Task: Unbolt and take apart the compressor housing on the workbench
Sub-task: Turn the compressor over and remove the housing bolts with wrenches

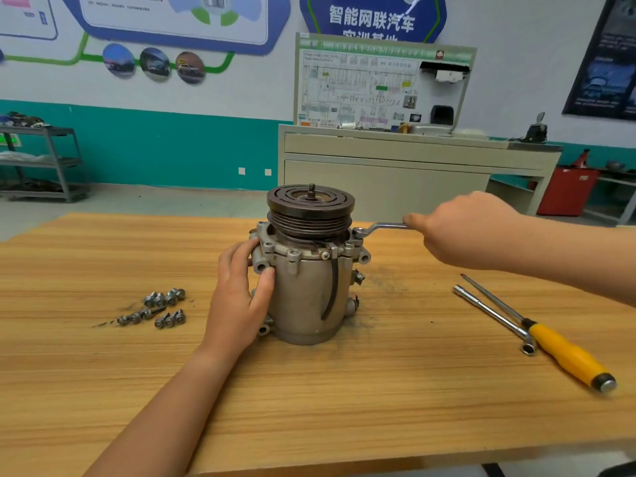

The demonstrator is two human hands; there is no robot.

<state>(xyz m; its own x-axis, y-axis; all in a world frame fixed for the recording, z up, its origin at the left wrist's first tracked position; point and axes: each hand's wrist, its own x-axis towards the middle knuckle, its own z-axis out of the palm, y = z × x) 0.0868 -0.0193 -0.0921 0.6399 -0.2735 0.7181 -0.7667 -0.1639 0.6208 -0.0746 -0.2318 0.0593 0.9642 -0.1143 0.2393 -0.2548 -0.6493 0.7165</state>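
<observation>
A grey metal compressor (306,290) stands upright on the wooden workbench (309,390), with a dark grooved pulley (310,208) on top. My left hand (237,301) wraps around the housing's left side and holds it. My right hand (461,225) grips the handle of a ring wrench (378,227). The wrench's ring end sits on a bolt at the upper right rim of the housing. Several loose bolts (158,309) lie on the bench to the left.
A socket wrench (492,315) and a yellow-handled screwdriver (564,352) lie on the bench at the right. Behind the bench stands a beige training cabinet (395,166) with a wiring board. A grey shelf rack (44,163) is at the far left, a red box (568,191) at the far right.
</observation>
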